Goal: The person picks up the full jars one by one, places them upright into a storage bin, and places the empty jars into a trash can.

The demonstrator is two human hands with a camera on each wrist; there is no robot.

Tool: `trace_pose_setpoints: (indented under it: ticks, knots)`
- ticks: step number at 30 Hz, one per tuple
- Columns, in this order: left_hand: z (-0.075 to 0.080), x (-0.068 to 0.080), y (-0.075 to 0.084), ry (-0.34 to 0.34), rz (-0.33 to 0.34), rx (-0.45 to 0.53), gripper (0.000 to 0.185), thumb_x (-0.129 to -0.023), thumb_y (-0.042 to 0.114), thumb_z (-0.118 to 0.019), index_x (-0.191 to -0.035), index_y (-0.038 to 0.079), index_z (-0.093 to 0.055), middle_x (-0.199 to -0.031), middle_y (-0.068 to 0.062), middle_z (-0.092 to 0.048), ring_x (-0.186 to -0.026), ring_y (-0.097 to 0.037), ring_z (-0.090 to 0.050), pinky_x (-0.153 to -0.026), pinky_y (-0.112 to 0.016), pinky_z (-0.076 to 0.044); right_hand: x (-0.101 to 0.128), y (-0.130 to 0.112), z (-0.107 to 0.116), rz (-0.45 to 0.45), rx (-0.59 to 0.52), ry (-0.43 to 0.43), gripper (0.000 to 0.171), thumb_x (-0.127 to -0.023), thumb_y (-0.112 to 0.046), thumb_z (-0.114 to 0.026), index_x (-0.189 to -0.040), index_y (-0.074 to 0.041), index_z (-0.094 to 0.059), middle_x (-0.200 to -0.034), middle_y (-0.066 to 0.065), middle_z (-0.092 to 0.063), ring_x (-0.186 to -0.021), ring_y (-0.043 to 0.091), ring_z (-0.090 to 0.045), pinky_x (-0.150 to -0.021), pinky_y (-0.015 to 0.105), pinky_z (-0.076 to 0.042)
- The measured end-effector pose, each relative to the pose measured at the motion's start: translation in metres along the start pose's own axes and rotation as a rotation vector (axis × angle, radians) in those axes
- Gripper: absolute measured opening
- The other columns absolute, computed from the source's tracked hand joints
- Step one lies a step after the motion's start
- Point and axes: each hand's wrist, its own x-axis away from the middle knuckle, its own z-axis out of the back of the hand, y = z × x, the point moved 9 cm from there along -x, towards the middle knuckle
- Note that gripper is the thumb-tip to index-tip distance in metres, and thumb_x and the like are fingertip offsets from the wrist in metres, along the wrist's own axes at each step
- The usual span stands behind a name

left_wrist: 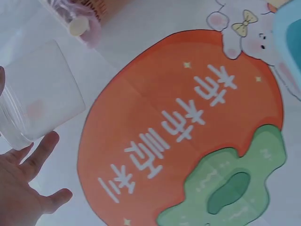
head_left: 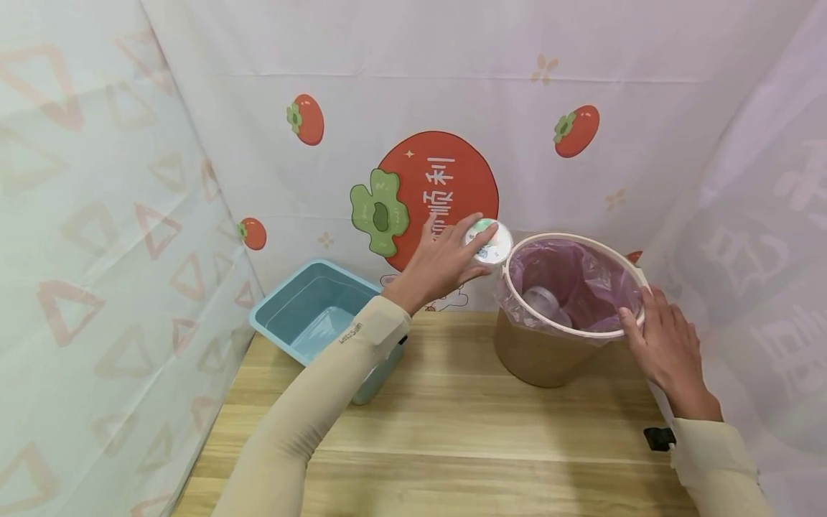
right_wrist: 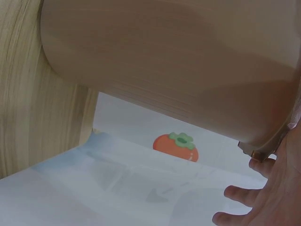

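Observation:
My left hand (head_left: 446, 258) holds a clear plastic jar (left_wrist: 49, 92) with a white printed lid (head_left: 494, 248). Its fingers lie around the lid end, and the jar is tilted, close to the left rim of a brown trash bin (head_left: 539, 359). A thin purple liner bag (head_left: 601, 269) covers the inside of the bin. Another clear plastic container (head_left: 541, 300) lies within it. On the bin's right rim rests my right hand (head_left: 668, 345), thumb on the rim and fingers extended along the outside. Several of those fingers stand spread away from the bin wall in the right wrist view.
A blue plastic basin (head_left: 258, 316) stands on the wooden table (head_left: 452, 438) at the left, partly behind my left forearm. White printed cloth walls (head_left: 400, 43) enclose the back and both sides. Near my right wrist is a small black object (head_left: 659, 439).

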Motion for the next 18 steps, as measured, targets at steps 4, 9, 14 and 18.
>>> trace_pose_setpoints:
  ticks: [4, 9, 14, 18]
  knots:
    - [0.010, -0.013, 0.013, 0.001, -0.026, -0.019, 0.082, -0.107, 0.067, -0.055, -0.175, 0.034, -0.024, -0.178, -0.004, -0.029, -0.144, -0.020, -0.059, -0.132, -0.070, -0.020, -0.001, -0.001, -0.001, 0.003, 0.001, 0.005, 0.076, -0.115, -0.051, -0.036, -0.173, -0.003, -0.020, -0.174, 0.033, -0.022, -0.146, 0.066, -0.029, -0.108, 0.086, -0.022]
    - [0.017, -0.030, 0.037, -0.005, -0.086, -0.083, 0.081, -0.107, 0.067, -0.056, -0.175, 0.038, -0.024, -0.177, -0.001, -0.030, -0.143, -0.016, -0.058, -0.133, -0.068, -0.017, 0.000, 0.000, 0.000, 0.010, 0.002, 0.009, 0.075, -0.115, -0.049, -0.036, -0.172, -0.003, -0.021, -0.172, 0.034, -0.025, -0.145, 0.066, -0.031, -0.107, 0.086, -0.024]
    - [0.015, -0.045, 0.065, -0.017, -0.160, -0.140, 0.079, -0.107, 0.068, -0.054, -0.174, 0.040, -0.023, -0.180, 0.000, -0.026, -0.147, -0.016, -0.055, -0.133, -0.067, -0.019, 0.000, 0.002, 0.001, -0.003, 0.003, 0.001, 0.076, -0.115, -0.050, -0.035, -0.173, -0.003, -0.019, -0.173, 0.034, -0.022, -0.146, 0.066, -0.029, -0.107, 0.086, -0.022]
    - [0.009, -0.055, 0.085, -0.029, -0.205, -0.151, 0.080, -0.107, 0.068, -0.054, -0.175, 0.040, -0.022, -0.181, 0.001, -0.024, -0.149, -0.017, -0.053, -0.133, -0.067, -0.020, -0.001, 0.001, -0.001, -0.001, -0.008, -0.002, 0.076, -0.115, -0.050, -0.035, -0.173, -0.004, -0.018, -0.174, 0.033, -0.022, -0.147, 0.066, -0.028, -0.107, 0.087, -0.022]
